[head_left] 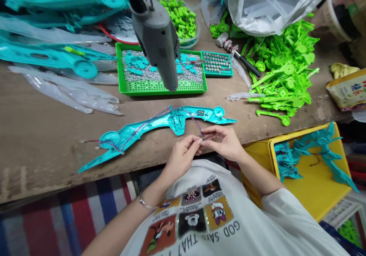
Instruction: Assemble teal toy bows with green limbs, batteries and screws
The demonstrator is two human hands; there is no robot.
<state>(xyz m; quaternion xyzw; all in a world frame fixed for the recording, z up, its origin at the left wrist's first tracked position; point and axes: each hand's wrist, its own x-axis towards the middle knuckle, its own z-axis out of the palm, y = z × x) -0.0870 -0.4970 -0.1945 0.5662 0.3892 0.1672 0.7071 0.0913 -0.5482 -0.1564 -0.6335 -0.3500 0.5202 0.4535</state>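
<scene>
A long teal plastic toy shell [160, 128] lies along the front edge of the wooden bench, with thin red and blue wires [134, 132] running over it. My left hand [181, 155] and my right hand [224, 141] meet just in front of the shell. Both pinch the free ends of the wires [201, 136] between thumb and fingertips. A grey electric screwdriver [157, 38] hangs above the bench, behind the shell.
A green tray [160, 88] of screws and teal bits sits behind the shell, a small teal tray of button cells [217, 63] beside it. Green plastic parts [283, 76] pile at right. A yellow bin [314, 179] with teal shells stands below right. Clear plastic bags [68, 92] lie left.
</scene>
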